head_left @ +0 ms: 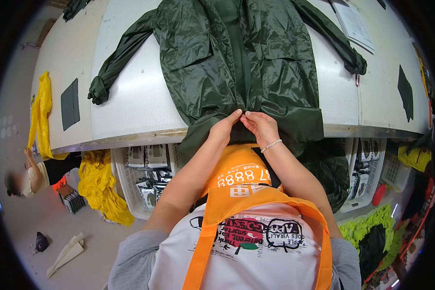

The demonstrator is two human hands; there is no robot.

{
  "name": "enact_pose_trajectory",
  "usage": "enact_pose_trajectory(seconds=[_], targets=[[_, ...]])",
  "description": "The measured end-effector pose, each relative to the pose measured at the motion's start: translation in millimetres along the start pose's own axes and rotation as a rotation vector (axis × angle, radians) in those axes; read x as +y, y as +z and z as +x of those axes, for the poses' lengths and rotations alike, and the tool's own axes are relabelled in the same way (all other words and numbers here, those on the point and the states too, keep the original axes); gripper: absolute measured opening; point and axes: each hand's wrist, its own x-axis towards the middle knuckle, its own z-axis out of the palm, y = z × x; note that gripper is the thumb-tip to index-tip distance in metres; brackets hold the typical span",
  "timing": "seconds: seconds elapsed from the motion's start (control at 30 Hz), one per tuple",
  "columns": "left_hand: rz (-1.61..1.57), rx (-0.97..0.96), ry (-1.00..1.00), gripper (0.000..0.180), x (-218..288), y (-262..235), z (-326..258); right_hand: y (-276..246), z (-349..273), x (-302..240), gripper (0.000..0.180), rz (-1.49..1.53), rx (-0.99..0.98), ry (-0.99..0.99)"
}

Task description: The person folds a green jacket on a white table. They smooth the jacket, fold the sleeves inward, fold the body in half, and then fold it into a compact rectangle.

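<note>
A dark green raincoat (188, 58) lies front up on the pale table (130, 82), its sleeves spread to both sides and its hem hanging over the near edge. Down its middle runs a front zipper (247, 92). At the zipper's lower end, my left hand (225, 126) pinches the edge of the coat front between thumb and fingers. Right beside it, my right hand (262, 126), with a beaded bracelet on the wrist, is closed in a pinch at the same spot. The fingertips nearly touch and hide the zipper's end and any pull there.
Dark green fabric pieces (70, 104) and paper sheets (353, 24) lie on the table. Beneath its edge stand white baskets (130, 193) of packaged goods. Yellow garments (99, 179) hang at left, where another person (36, 176) reaches up to the table. Lime-green fabric (369, 224) lies lower right.
</note>
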Motion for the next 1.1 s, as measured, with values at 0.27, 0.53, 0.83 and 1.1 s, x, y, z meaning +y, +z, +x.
enact_pose_trajectory(seconds=[0.27, 0.53, 0.83, 1.1], targets=[[0.397, 0.21, -0.152, 0.043, 4.3, -0.3, -13.1, -2.7, 12.3, -8.4, 0.011, -0.726, -0.092, -0.223], [0.253, 0.135, -0.31, 0.03, -4.3, -10.5, -29.9, 28.9, 18.6, -62.8, 0.014, -2.038, -0.558, -1.146], [0.106, 0.315, -0.737, 0.039, -23.9, -10.4, -93.7, 165.0, 182.5, -181.0, 0.012, -2.168, -0.125, -1.645], [0.4, 0.121, -0.68, 0.066, -67.8, -72.0, -106.7, 156.9, 180.1, -213.4, 0.016, -1.377, -0.237, -1.641]])
